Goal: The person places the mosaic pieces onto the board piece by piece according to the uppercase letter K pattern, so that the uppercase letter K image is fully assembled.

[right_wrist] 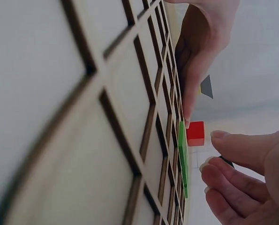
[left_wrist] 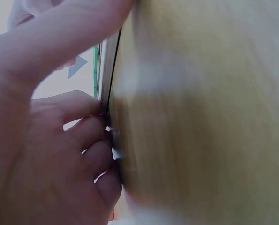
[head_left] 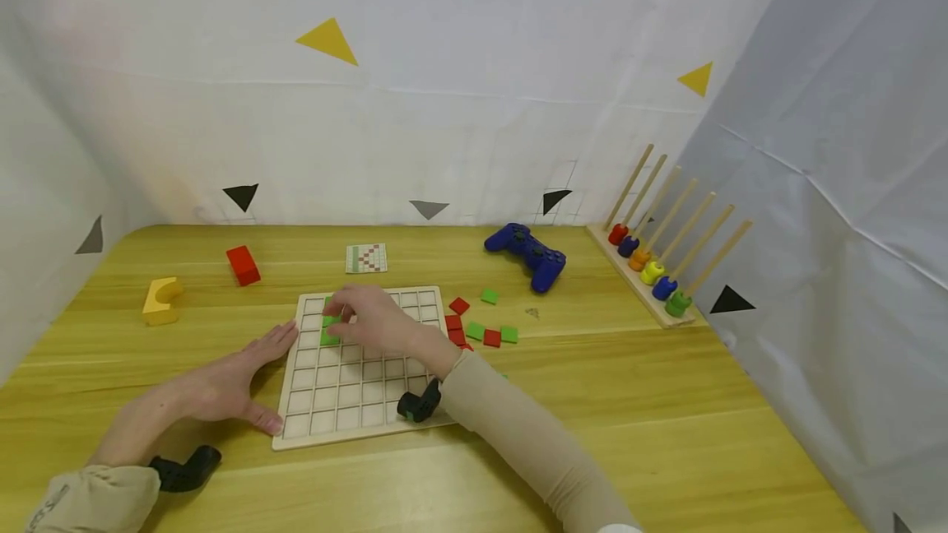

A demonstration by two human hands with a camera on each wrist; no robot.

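A pale wooden grid board (head_left: 348,396) lies on the table. Along its left edge rests my left hand (head_left: 222,385), thumb and fingers spread and touching the rim; the left wrist view shows those fingers (left_wrist: 90,140) against the edge. Green square tiles (head_left: 329,337) sit in a column of cells near the board's upper left. Just over them is my right hand (head_left: 374,319), which partly covers them. In the right wrist view its thumb (right_wrist: 242,149) and bent fingers stand apart with nothing visible between them, beside the green tiles (right_wrist: 182,145) lying in the grid.
Loose red tiles (head_left: 492,338) and green tiles (head_left: 508,334) lie right of the board. Behind it is a patterned card (head_left: 366,258). A blue game controller (head_left: 546,266), a peg rack with coloured beads (head_left: 640,278), a red block (head_left: 243,266) and a yellow arched block (head_left: 160,303) stand around.
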